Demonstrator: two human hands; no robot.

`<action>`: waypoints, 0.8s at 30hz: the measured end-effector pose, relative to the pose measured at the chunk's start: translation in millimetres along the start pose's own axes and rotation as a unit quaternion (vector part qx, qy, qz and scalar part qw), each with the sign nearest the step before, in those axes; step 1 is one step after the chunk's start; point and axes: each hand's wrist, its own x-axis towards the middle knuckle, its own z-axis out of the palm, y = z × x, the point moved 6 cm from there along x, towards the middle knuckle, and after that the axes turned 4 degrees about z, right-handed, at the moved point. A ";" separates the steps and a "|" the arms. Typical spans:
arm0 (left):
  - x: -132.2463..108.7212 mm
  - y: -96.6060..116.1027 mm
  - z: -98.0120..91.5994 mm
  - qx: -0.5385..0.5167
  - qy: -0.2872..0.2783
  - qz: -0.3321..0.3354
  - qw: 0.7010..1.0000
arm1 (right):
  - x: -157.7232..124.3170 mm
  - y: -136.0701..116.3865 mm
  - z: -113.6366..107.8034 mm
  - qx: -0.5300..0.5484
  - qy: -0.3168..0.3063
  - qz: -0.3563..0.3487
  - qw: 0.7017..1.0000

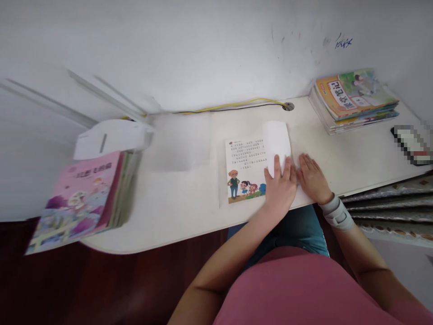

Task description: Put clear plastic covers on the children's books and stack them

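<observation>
An open picture book (pixel 245 169) lies on the white desk (pixel 176 198), showing printed text and cartoon figures. A white sheet (pixel 277 140) covers its right side. My left hand (pixel 280 186) lies flat on the book's right part, fingers stretched out over the white sheet. Beside it, my right hand (pixel 311 178) rests palm down on the desk at the book's right edge, fingers extended. A grey band (pixel 336 212) wraps my right wrist.
A stack of children's books (pixel 84 198) overhangs the desk's left edge, with a white paper (pixel 111 137) on top. Another book stack (pixel 355 99) sits at the far right corner. A yellow cable (pixel 233 106) runs along the wall. A dark pixelated object (pixel 412 144) lies at the right.
</observation>
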 end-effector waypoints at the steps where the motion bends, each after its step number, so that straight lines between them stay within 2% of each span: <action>1: 0.0 1.2 -0.4 -0.002 -0.004 0.006 1.000 | 0.1 -0.2 -0.2 -0.002 0.002 0.000 1.000; 8: 1.3 5.6 -8.5 -0.002 -0.037 0.015 0.999 | 0.4 -0.9 0.3 -0.025 0.007 -0.005 1.000; 14: 13.4 -8.8 -26.8 0.009 -0.146 0.090 0.985 | -0.9 -5.4 -1.7 -0.060 -0.016 -0.027 0.998; 19: 28.2 -28.0 -33.1 0.021 -0.160 0.151 0.975 | -4.0 -8.2 -5.6 -0.044 -0.030 -0.060 0.997; 24: 29.2 -26.9 -29.7 -0.014 -0.175 0.178 0.968 | -7.3 -10.5 -2.0 -0.036 -0.049 -0.092 0.994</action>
